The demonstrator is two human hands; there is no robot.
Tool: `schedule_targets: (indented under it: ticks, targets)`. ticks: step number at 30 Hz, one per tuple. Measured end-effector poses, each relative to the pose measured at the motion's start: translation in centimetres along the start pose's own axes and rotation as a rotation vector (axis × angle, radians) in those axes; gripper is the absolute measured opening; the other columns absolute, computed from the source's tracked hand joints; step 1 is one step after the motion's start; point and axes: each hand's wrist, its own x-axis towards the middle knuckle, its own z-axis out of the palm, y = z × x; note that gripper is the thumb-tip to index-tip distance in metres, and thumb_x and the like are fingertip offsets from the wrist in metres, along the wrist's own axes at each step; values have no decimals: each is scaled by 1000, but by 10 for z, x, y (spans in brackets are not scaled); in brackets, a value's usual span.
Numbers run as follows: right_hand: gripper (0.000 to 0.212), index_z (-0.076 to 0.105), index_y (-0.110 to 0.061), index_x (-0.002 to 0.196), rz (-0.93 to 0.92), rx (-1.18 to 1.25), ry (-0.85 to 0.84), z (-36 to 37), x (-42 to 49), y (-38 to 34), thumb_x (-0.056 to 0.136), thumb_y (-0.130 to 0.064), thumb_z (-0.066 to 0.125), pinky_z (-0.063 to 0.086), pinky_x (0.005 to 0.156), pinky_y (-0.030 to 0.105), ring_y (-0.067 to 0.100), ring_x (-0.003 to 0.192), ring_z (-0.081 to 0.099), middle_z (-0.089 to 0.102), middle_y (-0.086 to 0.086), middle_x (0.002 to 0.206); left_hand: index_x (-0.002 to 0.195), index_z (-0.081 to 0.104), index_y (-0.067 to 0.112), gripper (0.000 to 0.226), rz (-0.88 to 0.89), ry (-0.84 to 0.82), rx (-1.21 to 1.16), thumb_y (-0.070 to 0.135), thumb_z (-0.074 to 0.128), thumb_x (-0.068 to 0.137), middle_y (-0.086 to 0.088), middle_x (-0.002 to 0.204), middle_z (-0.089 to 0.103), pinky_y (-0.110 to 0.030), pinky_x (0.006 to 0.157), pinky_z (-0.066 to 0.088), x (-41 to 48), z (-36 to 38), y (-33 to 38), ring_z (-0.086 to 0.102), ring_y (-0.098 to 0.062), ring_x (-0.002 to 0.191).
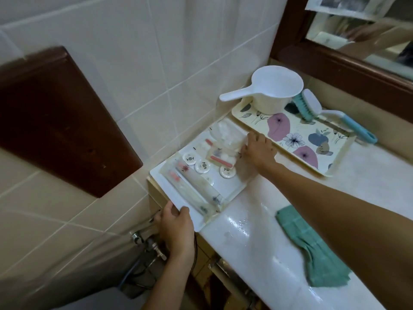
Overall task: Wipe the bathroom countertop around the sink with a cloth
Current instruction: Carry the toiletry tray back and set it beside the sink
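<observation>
Grips white tray at opposite rims with left hand and right hand: likely light, stiff, contents loose. Leaves limp cloth right of both.

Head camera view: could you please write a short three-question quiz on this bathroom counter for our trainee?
1. True or false: the green cloth is in a hand.
2. What stands on the floral tray? A) white water dipper B) soap bottle C) drinking glass
3. Which hand grips the near corner of the white amenity tray?
Key: 1 false, it lies on the countertop; 2 A; 3 the left hand.
</observation>
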Motion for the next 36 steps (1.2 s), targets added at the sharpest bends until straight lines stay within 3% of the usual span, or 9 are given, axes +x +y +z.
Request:
schedule_targets:
  ticks: [5,8,12,16,20,25,30,34,36]
  targets:
    - [37,41,-4,129,131,120,-32,-4,-20,19,97,-21,36,29,102,49,36,131,25,30,19,141,121,62,25,42,-1,-16,-21,4,49,88,-3,120,61,-44,82,58,-4,-4,2,65,-19,94]
    - [30,46,-3,119,169,178,-17,-7,-39,33,94,-19,39,32,97,46,38,125,30,34,20,136,123,61,21,48,-30,-19,-59,-2,41,86,-1,114,66,-42,80,58,-10,-5,6,65,-23,100]
    - [27,51,-4,109,187,299,48,-17,-76,51,91,-23,47,33,91,40,36,118,35,41,20,126,113,62,23,46,-53,-9,-107,-4,36,87,8,99,65,-27,65,48,-30,-9,18,61,-13,89]
    - [28,55,-6,110,289,459,169,-47,-135,81,89,-24,51,31,90,37,36,119,36,44,21,126,112,64,17,41,-30,-89,-72,1,40,83,-1,97,69,-37,71,54,-63,-10,16,65,-23,86]
    - [44,52,-9,130,440,620,324,-77,-230,138,89,-24,50,34,101,40,34,124,37,43,17,130,107,64,16,33,57,-224,-8,4,43,84,-5,95,68,-36,63,52,-125,-2,6,64,-27,84]
    - [36,57,-15,117,642,714,467,-93,-378,242,85,-30,54,36,90,37,32,118,44,44,9,122,74,58,25,31,113,-439,119,0,45,88,3,81,62,-32,67,46,-238,21,-30,58,-20,77]
    - [35,58,-15,122,846,759,618,-109,-527,341,89,-26,57,44,84,37,28,103,52,48,8,115,101,63,16,22,149,-666,220,5,49,89,2,90,66,-37,76,50,-358,46,-91,61,-20,84]
    - [40,57,-15,124,1000,802,757,-116,-635,402,87,-31,59,50,84,41,29,105,54,52,11,121,100,54,23,19,195,-839,271,6,50,92,12,87,57,-28,65,41,-459,61,-128,55,-9,80]
    - [41,58,-16,123,1075,836,819,-116,-682,428,86,-35,59,53,78,40,27,98,56,55,11,120,99,57,22,18,214,-927,340,7,50,91,8,93,60,-31,74,44,-501,70,-145,57,-16,88]
